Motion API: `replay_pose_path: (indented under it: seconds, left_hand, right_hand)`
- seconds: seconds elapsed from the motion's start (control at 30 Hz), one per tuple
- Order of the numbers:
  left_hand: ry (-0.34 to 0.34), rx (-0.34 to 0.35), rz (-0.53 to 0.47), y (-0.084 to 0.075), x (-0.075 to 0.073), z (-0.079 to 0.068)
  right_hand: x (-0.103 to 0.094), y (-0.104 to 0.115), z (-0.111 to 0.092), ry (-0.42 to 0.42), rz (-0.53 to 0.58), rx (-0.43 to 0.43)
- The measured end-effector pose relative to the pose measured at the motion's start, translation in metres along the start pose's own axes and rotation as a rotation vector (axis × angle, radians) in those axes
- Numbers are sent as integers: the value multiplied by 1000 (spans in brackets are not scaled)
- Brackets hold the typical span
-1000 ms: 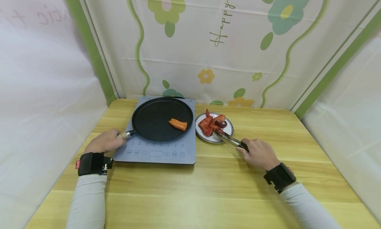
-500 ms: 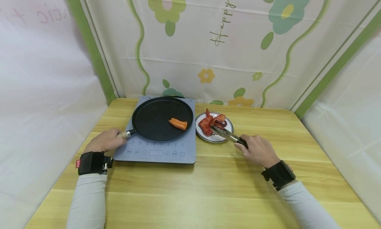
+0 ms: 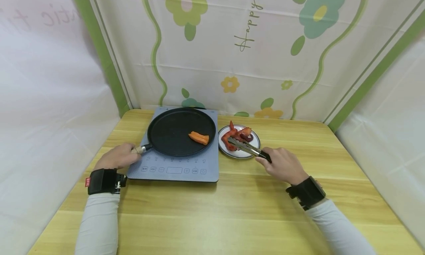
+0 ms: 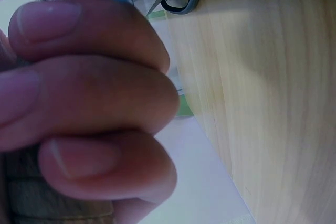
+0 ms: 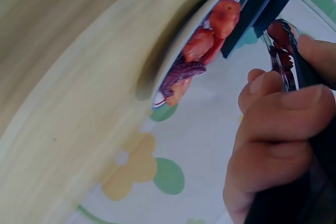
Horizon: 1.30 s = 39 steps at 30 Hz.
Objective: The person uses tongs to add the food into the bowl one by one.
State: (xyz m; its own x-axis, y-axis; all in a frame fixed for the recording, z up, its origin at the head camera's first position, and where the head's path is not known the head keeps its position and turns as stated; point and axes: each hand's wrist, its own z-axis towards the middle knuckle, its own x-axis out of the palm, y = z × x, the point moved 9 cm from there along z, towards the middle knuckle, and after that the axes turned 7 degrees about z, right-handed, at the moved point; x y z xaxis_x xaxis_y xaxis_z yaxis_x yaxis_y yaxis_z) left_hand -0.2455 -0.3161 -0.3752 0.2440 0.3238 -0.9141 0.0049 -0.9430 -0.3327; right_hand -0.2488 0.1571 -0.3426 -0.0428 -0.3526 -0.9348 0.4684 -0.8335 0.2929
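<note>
My left hand (image 3: 117, 157) grips the wooden handle (image 3: 137, 150) of a flat black frying pan (image 3: 172, 133). Near the pan's right side lies an orange piece of food (image 3: 199, 138). With my right hand (image 3: 283, 165) I hold metal tongs (image 3: 247, 146) by their black grips; their tips overlap a red chicken wing (image 3: 228, 137) on the white plate (image 3: 240, 157). A dark purple tentacle-like piece (image 3: 246, 138) lies beside it. In the right wrist view, fingers wrap the tongs (image 5: 283, 59), whose metal shows dark red, and food fills the plate (image 5: 168, 72).
The pan stands on a grey induction cooktop (image 3: 176, 170) with a touch panel along its front. The plate sits close against the cooktop's right side. A wooden table (image 3: 232, 210) carries everything, with flower-printed cloth walls (image 3: 206, 74) at the back and sides.
My right hand and the tongs have moved left and slightly up, so the tips went from the plate's middle to over the chicken wing. My left hand and the pan stay put.
</note>
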Motion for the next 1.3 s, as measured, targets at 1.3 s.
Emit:
replay_pose_path:
  seconds: [1.3]
  left_hand:
    - [9, 0, -9, 0, 1, 1]
  right_hand:
    - [6, 80, 42, -21, 17, -132]
